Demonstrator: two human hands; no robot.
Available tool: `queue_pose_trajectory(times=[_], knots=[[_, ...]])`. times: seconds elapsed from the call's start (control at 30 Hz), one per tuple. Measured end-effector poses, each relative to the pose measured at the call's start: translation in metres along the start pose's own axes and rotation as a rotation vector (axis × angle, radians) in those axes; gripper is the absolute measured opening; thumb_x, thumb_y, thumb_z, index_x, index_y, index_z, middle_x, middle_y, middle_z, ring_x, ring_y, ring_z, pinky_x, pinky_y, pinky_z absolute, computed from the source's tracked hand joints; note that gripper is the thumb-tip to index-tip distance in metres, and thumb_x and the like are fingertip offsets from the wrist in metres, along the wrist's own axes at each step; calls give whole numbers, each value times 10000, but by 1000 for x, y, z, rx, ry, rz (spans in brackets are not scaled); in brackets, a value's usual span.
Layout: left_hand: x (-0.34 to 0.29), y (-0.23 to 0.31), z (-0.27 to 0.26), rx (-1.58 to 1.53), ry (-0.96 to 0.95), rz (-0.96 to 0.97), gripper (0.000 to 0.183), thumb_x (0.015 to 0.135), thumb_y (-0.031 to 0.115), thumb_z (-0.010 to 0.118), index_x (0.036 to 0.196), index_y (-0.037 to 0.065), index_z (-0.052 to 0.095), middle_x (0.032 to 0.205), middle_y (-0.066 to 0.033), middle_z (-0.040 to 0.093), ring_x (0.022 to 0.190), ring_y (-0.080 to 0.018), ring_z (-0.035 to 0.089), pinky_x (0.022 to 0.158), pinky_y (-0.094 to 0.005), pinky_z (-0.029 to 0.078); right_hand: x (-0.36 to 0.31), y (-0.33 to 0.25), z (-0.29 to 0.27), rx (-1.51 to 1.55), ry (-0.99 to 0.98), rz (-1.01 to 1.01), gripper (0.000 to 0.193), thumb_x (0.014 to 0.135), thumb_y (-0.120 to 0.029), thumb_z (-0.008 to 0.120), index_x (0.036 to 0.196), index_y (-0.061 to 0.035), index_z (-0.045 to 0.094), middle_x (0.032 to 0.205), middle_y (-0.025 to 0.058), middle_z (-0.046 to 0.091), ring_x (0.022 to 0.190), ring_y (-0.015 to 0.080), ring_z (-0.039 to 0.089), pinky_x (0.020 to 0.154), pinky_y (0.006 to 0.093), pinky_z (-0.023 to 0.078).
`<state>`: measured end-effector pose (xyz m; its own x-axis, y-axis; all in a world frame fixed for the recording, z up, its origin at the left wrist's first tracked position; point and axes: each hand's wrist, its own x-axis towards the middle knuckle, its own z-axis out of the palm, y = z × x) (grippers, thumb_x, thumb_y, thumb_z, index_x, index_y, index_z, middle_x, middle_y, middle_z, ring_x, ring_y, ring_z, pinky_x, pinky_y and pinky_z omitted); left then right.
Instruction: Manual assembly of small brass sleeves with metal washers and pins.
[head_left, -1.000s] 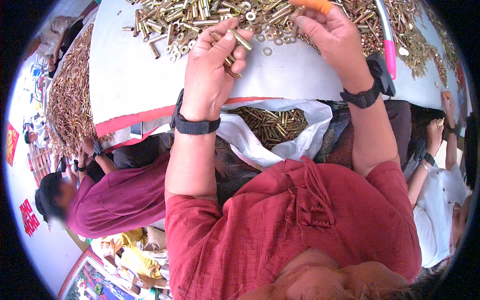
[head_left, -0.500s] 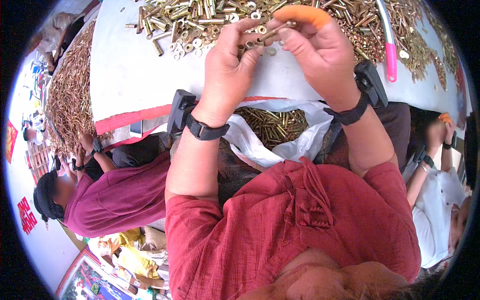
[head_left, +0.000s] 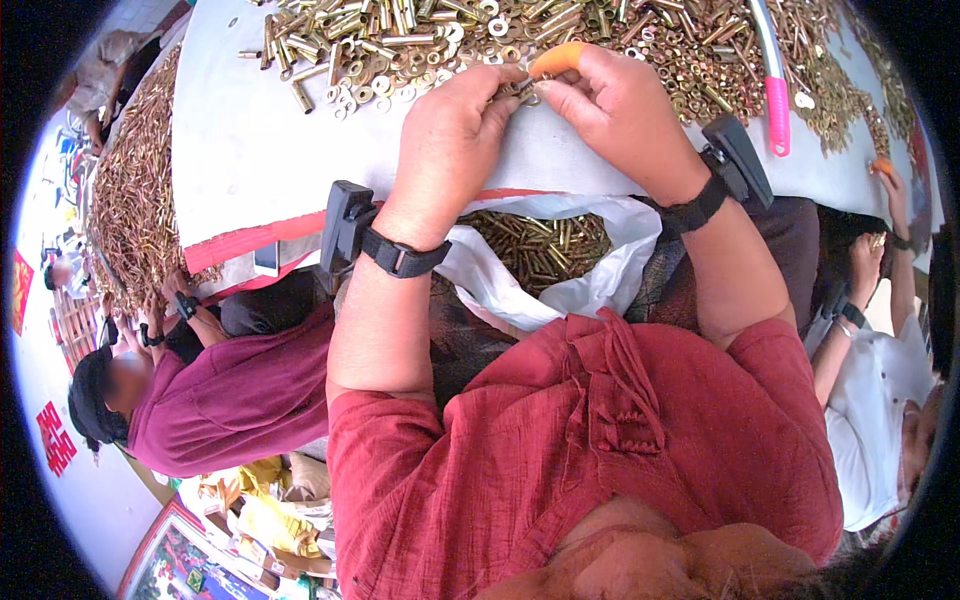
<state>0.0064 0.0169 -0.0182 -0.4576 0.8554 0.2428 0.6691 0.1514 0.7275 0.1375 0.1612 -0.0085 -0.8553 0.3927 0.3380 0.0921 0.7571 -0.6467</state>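
My left hand (head_left: 455,125) and my right hand (head_left: 625,120) meet fingertip to fingertip over the near side of the pale table (head_left: 250,150). The left thumb and fingers are closed on small metal pieces, ring-like at the edge. My right hand, with an orange cover on its index finger, pinches a thin brass-coloured metal rod (head_left: 528,86); the fingers hide most of it. Just beyond lie flat washers (head_left: 382,88) and loose metal tubes (head_left: 410,40). Small nuts (head_left: 665,75) are heaped past the right hand.
A white bag (head_left: 630,255) of brass-coloured metal pieces (head_left: 540,250) sits open at my lap. A pink-handled tool (head_left: 778,115) lies at the right. A phone (head_left: 267,258) rests by the red table edge. People work at left (head_left: 230,400) and right (head_left: 870,390), beside another metal heap (head_left: 135,200).
Both hands have come nearer to me and closer together. The rod, plainly visible before between the right fingers, is now mostly covered at the left fingertips. The right-hand co-worker's hands have separated.
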Motion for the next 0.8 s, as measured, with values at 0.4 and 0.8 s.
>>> queue_pose_trajectory(times=[0.4,0.8], knots=[[-1,8,-15,-1229,-2,-343,306,967,187,611,1222,25,567,859,-31,614,550,-41,384,442,-170,272,1,-14,14,1032,44,453,253,938,-247,637,1052,-24,670,828,12,686,706,77,617,624,237,505],[-4,9,-17,-1335,-12,-447,212,990,251,582,1024,42,603,719,25,538,545,-33,391,448,-176,287,0,-26,16,245,54,57,239,868,-289,693,912,-55,672,732,136,653,628,293,627,576,375,484]])
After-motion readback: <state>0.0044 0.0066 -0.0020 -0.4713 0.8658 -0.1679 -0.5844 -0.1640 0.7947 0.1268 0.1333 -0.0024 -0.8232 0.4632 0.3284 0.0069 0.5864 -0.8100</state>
